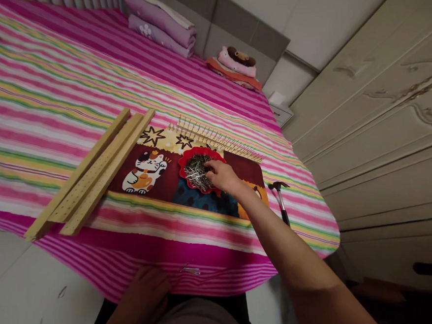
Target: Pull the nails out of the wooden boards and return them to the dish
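My right hand (pixel 219 175) reaches into a red scalloped bowl (pixel 183 175) heaped with metal nails (pixel 199 173). Its thumb and fingertips are drawn together on the nails at the bowl's right side. My left hand (pixel 150 288) rests low at the bed's front edge, by my lap. It is dim there, but its fingers look curled in with nothing visible in them. A few loose nails (pixel 191 270) lie on the striped cloth to the right of that hand. Under the bowl is a patterned mat (pixel 162 188) with a cat picture.
Wooden strips (pixel 97 173), one dotted with holes, lie left of the mat and jut past the bed edge. Behind the bowl, another strip (pixel 217 141) bristles with upright nails. A hammer (pixel 281 201) lies at the right. Folded bedding (pixel 162 25) is at the back.
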Demonstrator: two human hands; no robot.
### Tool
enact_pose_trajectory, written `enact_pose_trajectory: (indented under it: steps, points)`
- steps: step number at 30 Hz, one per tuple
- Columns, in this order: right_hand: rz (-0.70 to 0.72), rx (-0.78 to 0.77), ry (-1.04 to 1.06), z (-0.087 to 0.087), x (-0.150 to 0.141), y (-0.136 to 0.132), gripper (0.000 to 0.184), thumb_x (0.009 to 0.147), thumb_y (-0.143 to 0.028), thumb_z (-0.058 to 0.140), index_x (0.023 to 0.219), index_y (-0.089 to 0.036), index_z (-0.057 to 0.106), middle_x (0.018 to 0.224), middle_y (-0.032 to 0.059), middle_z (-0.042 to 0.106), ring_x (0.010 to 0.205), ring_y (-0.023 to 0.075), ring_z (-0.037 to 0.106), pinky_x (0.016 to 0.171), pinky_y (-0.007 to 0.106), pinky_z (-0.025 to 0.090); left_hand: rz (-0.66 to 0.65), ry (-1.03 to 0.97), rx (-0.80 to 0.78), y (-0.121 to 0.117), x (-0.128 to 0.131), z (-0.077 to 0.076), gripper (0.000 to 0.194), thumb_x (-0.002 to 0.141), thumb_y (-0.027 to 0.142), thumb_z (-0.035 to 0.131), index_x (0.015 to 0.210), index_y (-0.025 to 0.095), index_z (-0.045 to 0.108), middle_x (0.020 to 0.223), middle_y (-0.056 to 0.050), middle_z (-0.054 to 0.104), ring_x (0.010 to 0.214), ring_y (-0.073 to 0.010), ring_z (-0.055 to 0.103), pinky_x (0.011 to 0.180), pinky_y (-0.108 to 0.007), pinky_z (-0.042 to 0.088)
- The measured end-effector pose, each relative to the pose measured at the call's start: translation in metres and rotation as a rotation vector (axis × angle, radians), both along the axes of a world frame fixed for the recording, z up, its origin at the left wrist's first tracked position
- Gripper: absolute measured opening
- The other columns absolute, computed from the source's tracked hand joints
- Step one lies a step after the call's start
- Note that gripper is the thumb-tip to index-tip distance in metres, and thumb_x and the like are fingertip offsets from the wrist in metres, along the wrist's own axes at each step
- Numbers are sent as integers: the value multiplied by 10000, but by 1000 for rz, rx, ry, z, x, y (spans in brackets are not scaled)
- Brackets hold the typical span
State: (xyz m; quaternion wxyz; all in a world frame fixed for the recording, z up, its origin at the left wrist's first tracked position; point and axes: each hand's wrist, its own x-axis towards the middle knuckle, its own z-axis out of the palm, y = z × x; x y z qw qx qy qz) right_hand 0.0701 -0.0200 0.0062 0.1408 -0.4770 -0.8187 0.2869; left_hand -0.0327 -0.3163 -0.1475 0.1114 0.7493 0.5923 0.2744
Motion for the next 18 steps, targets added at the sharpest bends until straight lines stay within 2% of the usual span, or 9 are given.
enact_pose_trajectory:
  steps: [4, 5, 7, 9, 11, 13, 15, 18]
  points:
    - [-3, 119, 0, 17, 28, -34, 178, 786, -107, 521, 907, -170, 637, 899, 27, 613, 866, 167, 560, 855, 311, 434, -34, -10, -19, -1, -4, 0, 239, 730, 0, 442, 738, 213, 550, 787, 27, 631, 793, -152, 513, 803, -321, 280]
    - [22, 135, 21, 17, 37, -47, 158, 807, -124, 503, 885, -173, 630, 882, 22, 611, 855, 159, 561, 831, 291, 438, -53, -12, -30, -2, -6, 0, 219, 735, 13, 455, 735, 212, 548, 777, 27, 627, 787, -155, 510, 794, -318, 275]
    - [164, 107, 81, 9, 54, -77, 155, 839, -141, 467, 846, -175, 618, 828, 10, 616, 785, 137, 570, 745, 245, 448, -107, -14, -57, -3, -10, 1, 172, 745, 51, 498, 735, 216, 546, 758, 38, 617, 764, -154, 502, 771, -308, 267]
    - [331, -73, 9, -11, 69, -110, 168, 832, -118, 469, 848, -174, 627, 804, 4, 631, 731, 122, 579, 678, 212, 450, -166, -15, -85, -4, -13, 3, 154, 756, 82, 541, 765, 235, 556, 749, 62, 608, 753, -142, 500, 751, -290, 261]
    - [431, -205, -201, -38, 79, -141, 194, 795, -77, 503, 888, -170, 645, 857, 21, 658, 765, 134, 601, 693, 210, 457, -186, -11, -109, -6, -14, 6, 146, 769, 100, 570, 785, 246, 563, 759, 72, 601, 756, -136, 498, 743, -281, 255]
    - [424, -200, -348, -65, 84, -165, 221, 755, -106, 579, 960, -143, 653, 964, 81, 657, 848, 187, 613, 742, 256, 469, -174, -2, -124, -7, -14, 8, 129, 775, 111, 588, 780, 239, 565, 768, 64, 594, 764, -142, 492, 746, -282, 248]
    - [397, -182, -381, -88, 85, -182, 373, 747, -128, 603, 1120, -99, 604, 1080, 148, 618, 914, 228, 609, 779, 293, 477, -157, 9, -129, -9, -12, 9, 113, 778, 123, 601, 773, 231, 568, 768, 56, 589, 770, -148, 487, 754, -288, 244]
    - [401, -81, -370, -109, 82, -192, 484, 783, -111, 553, 1264, -90, 499, 1141, 162, 574, 951, 221, 599, 825, 303, 478, -143, 27, -129, -11, -8, 10, 94, 794, 129, 584, 780, 221, 575, 775, 48, 595, 785, -152, 488, 771, -296, 245]
